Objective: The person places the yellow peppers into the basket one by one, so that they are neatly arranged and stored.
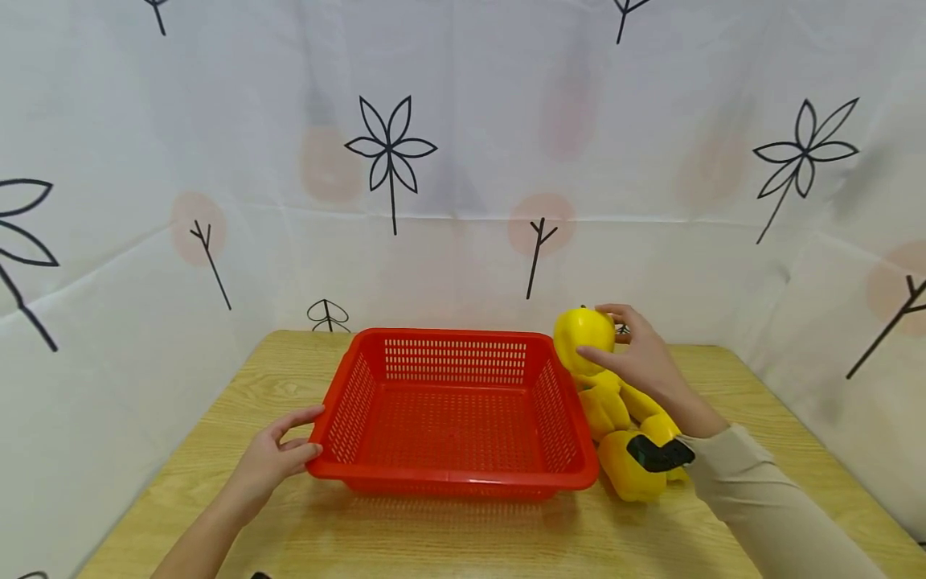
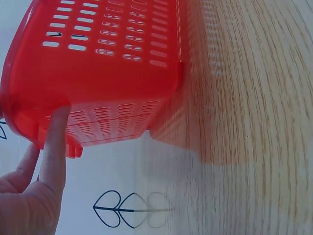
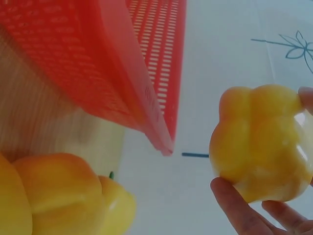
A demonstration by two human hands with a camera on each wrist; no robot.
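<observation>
A red plastic basket point(image 1: 448, 476) with slotted walls stands on the table, its inside bare. My left hand point(image 1: 268, 454) grips the rim at its left side; in the left wrist view a finger point(image 2: 55, 147) lies against the outer wall under the rim. Level with the basket's far right corner, my right hand point(image 1: 647, 362) holds a yellow bell pepper point(image 1: 582, 338) above the table. The right wrist view shows this bell pepper point(image 3: 259, 142) between the thumb and fingers, apart from the basket.
To the basket's right lie several yellow items, among them a bell pepper point(image 1: 628, 473) and a long curved piece point(image 1: 640, 400), partly hidden by my right arm. The wooden table point(image 1: 405, 539) meets a white patterned cloth point(image 1: 463, 265) at the back and sides.
</observation>
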